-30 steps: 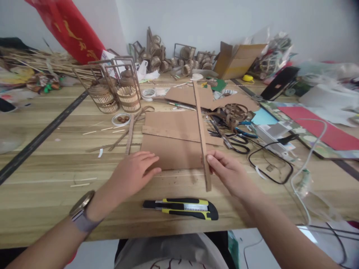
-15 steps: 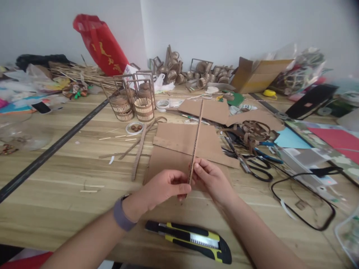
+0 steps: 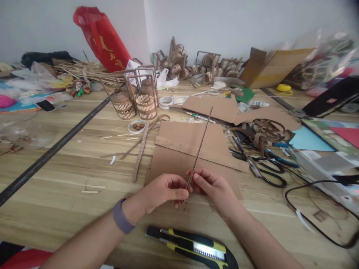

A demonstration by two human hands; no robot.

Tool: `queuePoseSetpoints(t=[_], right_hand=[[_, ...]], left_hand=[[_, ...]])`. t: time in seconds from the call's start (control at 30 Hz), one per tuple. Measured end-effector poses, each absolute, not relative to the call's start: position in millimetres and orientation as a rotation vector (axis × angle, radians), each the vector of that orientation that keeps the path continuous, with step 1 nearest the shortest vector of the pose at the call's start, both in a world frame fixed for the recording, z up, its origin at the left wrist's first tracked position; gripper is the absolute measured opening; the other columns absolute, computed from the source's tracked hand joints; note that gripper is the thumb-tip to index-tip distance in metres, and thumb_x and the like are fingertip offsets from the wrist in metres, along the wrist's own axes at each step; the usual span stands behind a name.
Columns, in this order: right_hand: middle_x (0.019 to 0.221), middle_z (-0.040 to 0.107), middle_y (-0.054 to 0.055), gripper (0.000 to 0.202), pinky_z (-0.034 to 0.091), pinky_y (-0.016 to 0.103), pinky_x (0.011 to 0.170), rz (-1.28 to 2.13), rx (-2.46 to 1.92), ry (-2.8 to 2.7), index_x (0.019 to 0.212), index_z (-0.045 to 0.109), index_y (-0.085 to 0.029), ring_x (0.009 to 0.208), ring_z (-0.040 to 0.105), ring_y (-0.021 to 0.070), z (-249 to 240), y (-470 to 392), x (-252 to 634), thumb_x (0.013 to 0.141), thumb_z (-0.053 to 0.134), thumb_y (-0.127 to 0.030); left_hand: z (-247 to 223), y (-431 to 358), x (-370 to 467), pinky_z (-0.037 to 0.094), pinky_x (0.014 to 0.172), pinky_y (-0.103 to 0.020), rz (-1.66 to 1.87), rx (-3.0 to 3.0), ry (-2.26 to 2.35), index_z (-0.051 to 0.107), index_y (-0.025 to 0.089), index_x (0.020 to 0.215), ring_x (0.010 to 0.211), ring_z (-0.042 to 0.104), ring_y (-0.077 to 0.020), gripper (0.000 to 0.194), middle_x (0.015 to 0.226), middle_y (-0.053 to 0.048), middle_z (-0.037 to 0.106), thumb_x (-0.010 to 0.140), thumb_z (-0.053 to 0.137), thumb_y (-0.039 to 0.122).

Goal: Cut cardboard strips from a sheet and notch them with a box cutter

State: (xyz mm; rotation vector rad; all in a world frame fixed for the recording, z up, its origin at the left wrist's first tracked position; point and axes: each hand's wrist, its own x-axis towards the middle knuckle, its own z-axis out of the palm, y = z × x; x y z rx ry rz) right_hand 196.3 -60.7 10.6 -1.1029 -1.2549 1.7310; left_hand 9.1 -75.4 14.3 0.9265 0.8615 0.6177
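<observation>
A thin strip of corrugated cardboard (image 3: 199,147) stands edge-on to me, slanting up and away to the right. My left hand (image 3: 171,189) pinches its near end between thumb and fingers. Just above that grip, on the strip's right side, my right hand (image 3: 211,184) holds it with thumb and forefinger. Beneath the strip lie flat brown cardboard sheets (image 3: 174,158), one with a creased band across it. A yellow and black utility knife (image 3: 193,247) rests on the table below my hands, pointing left.
Scissors (image 3: 256,168), pliers (image 3: 283,158) and a black cable (image 3: 291,205) lie at right. Behind left stand small slatted buckets (image 3: 146,106) with tall handles, near a tape roll (image 3: 165,102). Loose cardboard strips (image 3: 141,153) lie left of the sheets. A cardboard box (image 3: 276,69) stands at back right.
The strip has turned so its corrugated edge faces me, and its far end has dipped and swung right. Both hands keep hold of it. The view has shifted slightly.
</observation>
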Motion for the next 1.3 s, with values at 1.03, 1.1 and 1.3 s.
queuePoseSetpoints(t=[1.03, 1.1, 1.3], right_hand=[[0.061, 0.063, -0.002, 0.030, 0.048, 0.023, 0.051, 1.392, -1.204, -1.519, 0.087, 0.068, -0.021, 0.054, 0.059, 0.0114, 5.9, -73.4, 199.8, 0.085, 0.069, -0.051], [0.064, 0.064, -0.001, 0.023, 0.047, 0.021, 0.048, 1.262, -1.180, -1.640, 0.084, 0.069, -0.022, 0.054, 0.060, 0.0112, 7.2, -77.2, 198.4, 0.086, 0.069, -0.044], [0.072, 0.070, 0.001, 0.010, 0.054, 0.023, 0.056, 0.988, -1.138, -1.873, 0.086, 0.071, -0.024, 0.064, 0.066, 0.0134, 7.1, -81.3, 195.6, 0.088, 0.065, -0.032]], left_hand=[[11.6, -74.4, 8.1, 0.044, 0.051, -0.021, 0.825, 0.786, 0.912, 0.065, 0.013, 0.079, 0.053, 0.054, -0.0076, 0.029, 0.061, 0.003, 0.061, 0.074, 0.080, 0.037], [13.0, -73.7, 8.5, 0.045, 0.052, -0.021, 0.875, 0.780, 0.956, 0.064, 0.014, 0.080, 0.054, 0.055, -0.0080, 0.028, 0.061, 0.003, 0.062, 0.073, 0.080, 0.036], [15.3, -74.9, 11.4, 0.049, 0.055, -0.021, 0.950, 0.780, 0.985, 0.063, 0.013, 0.081, 0.057, 0.058, -0.0087, 0.031, 0.064, 0.002, 0.064, 0.071, 0.082, 0.035]])
